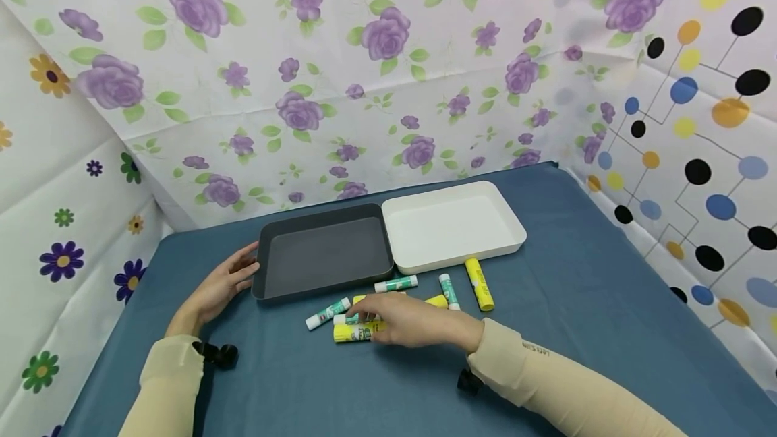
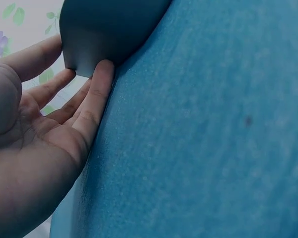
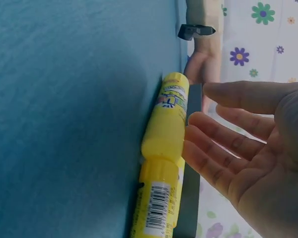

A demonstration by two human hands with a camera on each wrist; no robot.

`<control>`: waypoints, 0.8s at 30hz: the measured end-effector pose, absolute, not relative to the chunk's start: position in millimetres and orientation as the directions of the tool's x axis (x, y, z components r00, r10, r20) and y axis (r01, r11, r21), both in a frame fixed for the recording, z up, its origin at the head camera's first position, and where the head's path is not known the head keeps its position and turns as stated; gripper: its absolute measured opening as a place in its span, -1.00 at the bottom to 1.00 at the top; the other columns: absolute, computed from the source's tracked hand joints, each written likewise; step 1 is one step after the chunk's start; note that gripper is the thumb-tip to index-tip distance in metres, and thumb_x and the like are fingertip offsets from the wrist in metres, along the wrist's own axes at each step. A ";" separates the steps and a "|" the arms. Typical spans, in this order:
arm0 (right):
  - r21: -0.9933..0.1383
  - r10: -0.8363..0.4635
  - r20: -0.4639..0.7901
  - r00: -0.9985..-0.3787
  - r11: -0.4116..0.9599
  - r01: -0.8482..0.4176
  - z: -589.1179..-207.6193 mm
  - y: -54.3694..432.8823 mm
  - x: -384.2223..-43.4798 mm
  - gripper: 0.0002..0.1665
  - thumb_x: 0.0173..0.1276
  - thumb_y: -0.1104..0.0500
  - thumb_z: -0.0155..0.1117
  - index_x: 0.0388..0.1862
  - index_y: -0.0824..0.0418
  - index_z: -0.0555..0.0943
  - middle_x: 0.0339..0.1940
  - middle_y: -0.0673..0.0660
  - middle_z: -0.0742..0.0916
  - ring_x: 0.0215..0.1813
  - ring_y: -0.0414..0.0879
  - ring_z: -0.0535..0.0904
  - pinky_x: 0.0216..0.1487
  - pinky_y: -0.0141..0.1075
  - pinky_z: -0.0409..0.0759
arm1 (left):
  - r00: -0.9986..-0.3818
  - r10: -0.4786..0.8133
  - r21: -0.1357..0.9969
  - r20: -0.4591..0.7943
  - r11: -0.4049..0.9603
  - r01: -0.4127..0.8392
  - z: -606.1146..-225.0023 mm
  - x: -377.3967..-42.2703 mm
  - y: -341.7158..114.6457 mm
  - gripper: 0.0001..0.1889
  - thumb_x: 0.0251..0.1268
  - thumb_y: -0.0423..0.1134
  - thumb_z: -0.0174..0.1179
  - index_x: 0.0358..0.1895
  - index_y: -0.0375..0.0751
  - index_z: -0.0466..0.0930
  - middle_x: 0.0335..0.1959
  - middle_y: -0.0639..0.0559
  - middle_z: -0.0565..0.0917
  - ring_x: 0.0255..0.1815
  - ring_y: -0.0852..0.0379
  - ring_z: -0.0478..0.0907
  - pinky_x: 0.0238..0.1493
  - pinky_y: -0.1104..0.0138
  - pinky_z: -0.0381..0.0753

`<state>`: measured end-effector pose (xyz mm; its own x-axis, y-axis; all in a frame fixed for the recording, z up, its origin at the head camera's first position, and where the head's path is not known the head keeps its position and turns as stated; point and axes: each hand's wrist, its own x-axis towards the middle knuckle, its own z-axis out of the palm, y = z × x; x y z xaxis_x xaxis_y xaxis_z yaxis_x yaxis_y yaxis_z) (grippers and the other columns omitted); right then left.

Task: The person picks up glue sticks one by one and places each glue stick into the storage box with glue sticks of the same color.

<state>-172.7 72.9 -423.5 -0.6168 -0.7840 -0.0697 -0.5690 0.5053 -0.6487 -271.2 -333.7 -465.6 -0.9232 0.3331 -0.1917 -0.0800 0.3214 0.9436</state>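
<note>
1. While the left hand (image 1: pixel 227 282) rests against the left wall of the dark tray (image 1: pixel 330 251), the right hand (image 1: pixel 407 319) hangs over the glue sticks, between the trays and the table's near side.
2. The nearest yellow glue stick (image 1: pixel 351 333) lies below the right hand, its long axis running left to right, roughly in line with the dark tray's near edge. Its left end shows past the right hand; the other end is hidden beneath it.
3. In the right wrist view, thumb and fingers stand wide apart with nothing between them. Whether a fingertip touches the stick cannot be told.
4. A green-and-white glue stick (image 1: pixel 341 319) lies close along the far side of that yellow one, so a grip on either would likely hinge on parting the pair.
5. The right hand is clearly the nearer to both; the left is well apart, its fingers extended to the tray's near-left corner.
6. Toward the table's right edge, another yellow stick (image 1: pixel 479 284) points away from the person, its far end by the near edge of the white tray (image 1: pixel 452 224).
</note>
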 end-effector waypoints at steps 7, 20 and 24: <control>-0.599 -0.781 -0.051 -0.623 0.523 -0.607 -430.4 67.9 -171.0 -0.41 0.46 0.36 0.36 0.42 0.07 0.56 0.13 -0.08 0.70 0.16 -0.28 0.58 0.22 -0.40 0.60 | -0.925 0.334 0.946 -0.182 0.317 -0.072 -468.2 -272.4 -333.6 -0.20 0.71 -0.09 0.03 0.74 -0.05 -0.26 0.67 -0.40 -0.12 0.66 -0.38 -0.14 0.57 -0.29 0.08; -0.434 -0.830 0.003 -0.557 0.501 -0.749 -437.6 60.8 -168.7 -0.50 0.48 0.44 0.26 0.31 0.09 0.67 0.07 -0.02 0.64 0.06 -0.27 0.52 0.14 -0.53 0.55 | -0.930 0.325 0.950 -0.171 0.306 -0.068 -471.5 -270.2 -334.7 -0.20 0.70 -0.09 0.05 0.74 -0.06 -0.23 0.67 -0.41 -0.11 0.66 -0.37 -0.13 0.60 -0.25 0.07; -0.386 -0.834 -0.009 -0.552 0.512 -0.767 -436.8 59.8 -168.2 -0.51 0.47 0.40 0.30 0.30 0.08 0.68 0.07 -0.04 0.64 0.04 -0.26 0.51 0.13 -0.51 0.54 | -0.934 0.317 0.952 -0.166 0.299 -0.067 -471.2 -268.5 -333.9 -0.21 0.69 -0.10 0.06 0.74 -0.06 -0.19 0.66 -0.39 -0.08 0.67 -0.36 -0.13 0.61 -0.23 0.03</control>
